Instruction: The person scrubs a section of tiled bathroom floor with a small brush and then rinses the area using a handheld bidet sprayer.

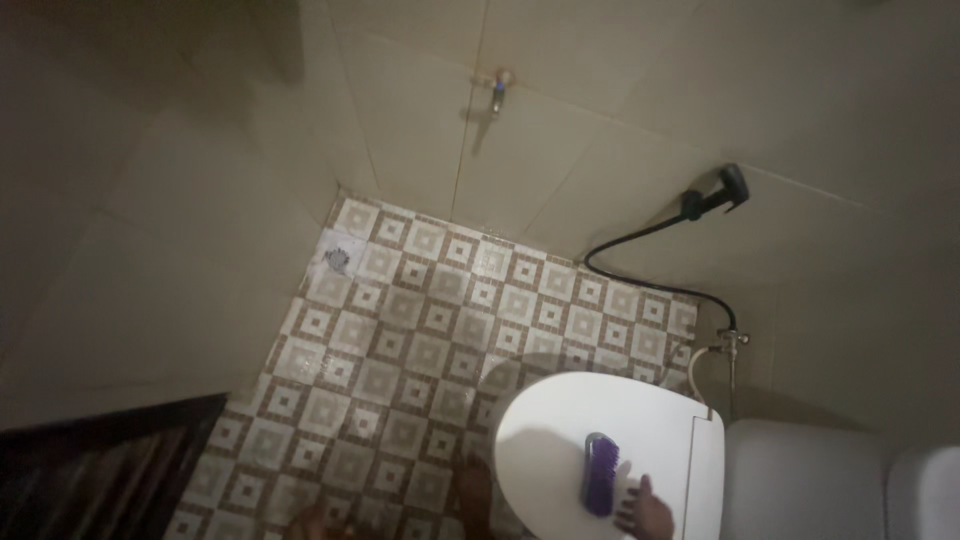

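Item: purple scrub brush [600, 472] lying bristles-down on the closed white toilet lid [560, 430], right hand [645, 508] beside it, fingers [632, 497] spread flat and released, bracing the lid; left hand unseen.

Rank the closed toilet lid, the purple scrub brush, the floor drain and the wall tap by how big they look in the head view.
1. White toilet lid, largest by far.
2. Purple scrub brush, lying on the lid beside a hand.
3. Floor drain and wall tap: both look small and alike; they are farther away, so unranked.
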